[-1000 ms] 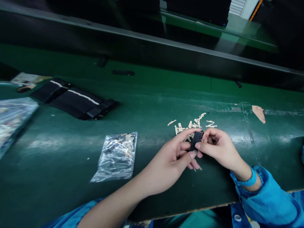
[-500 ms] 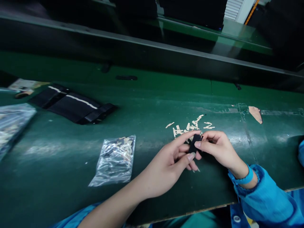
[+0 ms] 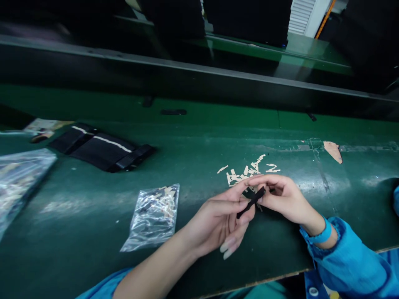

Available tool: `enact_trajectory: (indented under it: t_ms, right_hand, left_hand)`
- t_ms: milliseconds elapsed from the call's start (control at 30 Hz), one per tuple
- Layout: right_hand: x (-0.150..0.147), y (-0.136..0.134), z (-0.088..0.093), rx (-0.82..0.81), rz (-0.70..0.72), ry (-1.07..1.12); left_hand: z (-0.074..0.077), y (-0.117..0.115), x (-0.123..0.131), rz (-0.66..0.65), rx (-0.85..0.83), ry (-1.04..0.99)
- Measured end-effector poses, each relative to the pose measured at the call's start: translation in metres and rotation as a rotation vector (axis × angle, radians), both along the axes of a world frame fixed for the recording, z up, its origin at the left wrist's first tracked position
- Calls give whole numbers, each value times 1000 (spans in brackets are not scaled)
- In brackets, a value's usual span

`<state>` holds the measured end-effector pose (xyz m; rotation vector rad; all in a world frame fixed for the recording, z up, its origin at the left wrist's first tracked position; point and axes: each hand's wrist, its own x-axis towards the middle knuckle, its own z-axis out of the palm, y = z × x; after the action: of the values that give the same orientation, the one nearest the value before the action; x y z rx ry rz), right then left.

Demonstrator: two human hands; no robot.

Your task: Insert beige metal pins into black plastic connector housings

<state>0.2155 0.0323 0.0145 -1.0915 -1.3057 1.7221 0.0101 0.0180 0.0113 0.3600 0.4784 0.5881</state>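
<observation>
Between my two hands is a small black strip (image 3: pixel 252 202), seen nearly edge-on and tilted up to the right. My left hand (image 3: pixel 222 216) pinches its lower end between thumb and fingers. At its upper end, my right hand (image 3: pixel 280 193) grips it with thumb and index finger; the right fingertips are partly hidden behind it. Just beyond the hands, a scatter of small cream-coloured pieces (image 3: pixel 246 171) lies on the green table (image 3: pixel 193 153). A clear plastic bag (image 3: pixel 152 220) with similar cream and dark pieces lies left of my left forearm.
Farther left are a black fabric piece (image 3: pixel 102 149) with a pale stripe and a larger clear bag (image 3: pixel 21 178). A small black strip (image 3: pixel 173 112) lies toward the back. At right is a tan scrap (image 3: pixel 333 151). A long raised ledge (image 3: pixel 187 66) crosses behind.
The black strip has turned from showing its flat face to nearly edge-on. My left hand's grip has shifted, its lower fingers dropping down. The camera view has shifted slightly.
</observation>
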Motion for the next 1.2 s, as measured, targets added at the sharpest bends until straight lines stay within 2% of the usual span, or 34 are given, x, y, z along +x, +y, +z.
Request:
enact_trajectory:
  t_ms: [100, 200, 267, 333, 433, 767, 1000, 1067, 1133, 1200]
  right_hand:
    - [-2, -2, -3, 24, -15, 10]
    - [-1, -3, -2, 41, -50, -10]
    - [-1, -2, -1, 48, -85, -37]
    - [-1, -2, 0, 50, -116, -56]
    - [-3, -3, 0, 46, -159, -56]
    - [-4, -4, -1, 44, -172, -37]
    - [-4, -4, 0, 93, -182, -24]
    - [-1, -3, 3, 114, -160, -30]
    - [3, -2, 6, 152, -98, -38]
    - [5, -2, 8, 185, -62, -36]
  left_hand:
    - [-3, 0, 0, -11, -53, -11]
    - [-2, 0, 2, 8, -9, 132]
    - [0, -1, 4, 60, 104, 312]
    - [4, -1, 6, 95, 287, 493]
    - [11, 0, 7, 82, 520, 653]
    - [11, -3, 8, 101, 652, 752]
    - [10, -5, 9, 147, 564, 709]
    - [8, -3, 7, 119, 419, 556]
    - [7, -1, 5, 37, 232, 360]
    - [7, 1, 3, -26, 128, 263]
